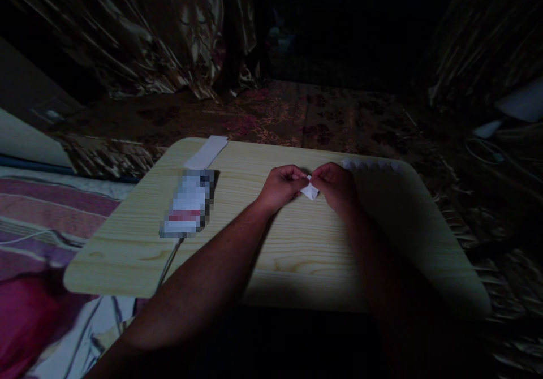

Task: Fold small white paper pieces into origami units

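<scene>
Both of my hands meet over the middle of a light wooden table (297, 249). My left hand (280, 185) and my right hand (335, 184) each pinch a small folded piece of white paper (310, 191) held between them, just above the tabletop. The fingers of both hands are curled closed on the paper. My forearms reach in from the near edge.
A phone (189, 203) with a cable lies on the table's left part, a white paper strip (206, 151) beyond it. Several small white folded pieces (373, 165) line the far right edge. Patterned fabric and bedding surround the table in a dark room.
</scene>
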Available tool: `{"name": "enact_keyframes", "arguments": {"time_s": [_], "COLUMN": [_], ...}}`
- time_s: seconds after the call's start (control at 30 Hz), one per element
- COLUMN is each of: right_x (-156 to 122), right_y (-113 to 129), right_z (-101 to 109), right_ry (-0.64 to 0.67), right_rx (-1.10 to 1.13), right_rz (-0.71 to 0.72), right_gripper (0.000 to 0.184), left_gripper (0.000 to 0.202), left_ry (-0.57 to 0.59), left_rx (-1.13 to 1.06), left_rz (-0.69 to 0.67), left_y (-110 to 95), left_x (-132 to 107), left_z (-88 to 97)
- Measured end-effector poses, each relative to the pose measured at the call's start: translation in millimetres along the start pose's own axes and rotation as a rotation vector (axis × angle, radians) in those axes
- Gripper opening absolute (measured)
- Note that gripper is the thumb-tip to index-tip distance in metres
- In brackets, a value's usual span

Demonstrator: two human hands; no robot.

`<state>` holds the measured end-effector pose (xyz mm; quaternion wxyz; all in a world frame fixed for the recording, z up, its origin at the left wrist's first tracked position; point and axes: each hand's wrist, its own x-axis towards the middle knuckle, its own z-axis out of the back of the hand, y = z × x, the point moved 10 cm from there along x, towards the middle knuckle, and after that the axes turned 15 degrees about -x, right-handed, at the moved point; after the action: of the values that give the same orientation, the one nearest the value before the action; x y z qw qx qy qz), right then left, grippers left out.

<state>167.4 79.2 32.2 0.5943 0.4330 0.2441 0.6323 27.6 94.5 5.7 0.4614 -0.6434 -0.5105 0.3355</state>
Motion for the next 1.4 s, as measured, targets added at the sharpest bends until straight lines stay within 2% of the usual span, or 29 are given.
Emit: {"name": "enact_keyframes", "arguments": {"time_s": [0.73,0.9,1.13,1.4], "right_x": [0.0,-0.7,0.1,0.2], "right_y": [-0.2,2.2,1.4,-1.6], "right_z": [-0.5,0.8,-1.1,-3.0], "right_ry": [0.001,0.005,0.01,0.016], "right_rx": [-0.003,-0.045,-0.052,-0.045], "right_rz": [0.017,0.026,0.038,0.023], "right_gripper": [0.011,0.011,0.009,0.01], "left_gripper": [0.023,0.023,0.018,0.018], "left_ry": [0.03,0.035,0.041,0.045], "left_rx": [0.006,0.026,0.094,0.074], "left_rz": [0.031,0.0,-0.113,-0.079], "left_y": [5.3,3.3,-8.8,-4.8], "left_x": [0.6,0.7,1.3,1.1], "left_z": [1.2,0.6,0.1,-0.3]}}
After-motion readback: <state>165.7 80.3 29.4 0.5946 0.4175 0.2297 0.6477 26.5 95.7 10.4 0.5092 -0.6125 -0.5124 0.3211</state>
